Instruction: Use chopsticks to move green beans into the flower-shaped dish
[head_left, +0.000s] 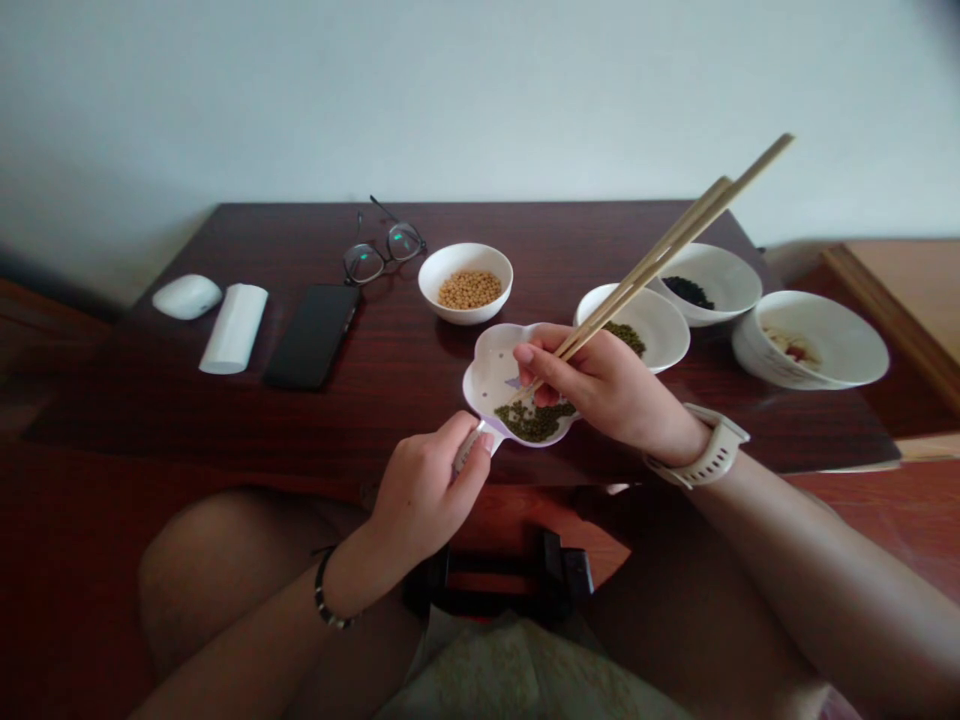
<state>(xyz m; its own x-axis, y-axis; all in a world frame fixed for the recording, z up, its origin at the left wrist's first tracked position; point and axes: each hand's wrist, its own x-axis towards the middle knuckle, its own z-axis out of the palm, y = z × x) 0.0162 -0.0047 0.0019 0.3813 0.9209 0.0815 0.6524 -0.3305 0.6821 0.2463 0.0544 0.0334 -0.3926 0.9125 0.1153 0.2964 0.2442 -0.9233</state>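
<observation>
My left hand is closed around the short handle of a white, flower-shaped dish with a lilac rim. Small green beans lie in the part of the dish nearest me. In my right hand is a pair of chopsticks, slanting up to the right, with their tips down among the beans. Just behind that hand stands a white bowl with more green beans, partly covered by the hand and chopsticks. A white bowl of yellow soybeans sits beyond the dish.
On the right of the dark table are a bowl of black contents and a larger bowl with pale and reddish pieces. To the left lie glasses, a black phone, a white case and a white rounded object.
</observation>
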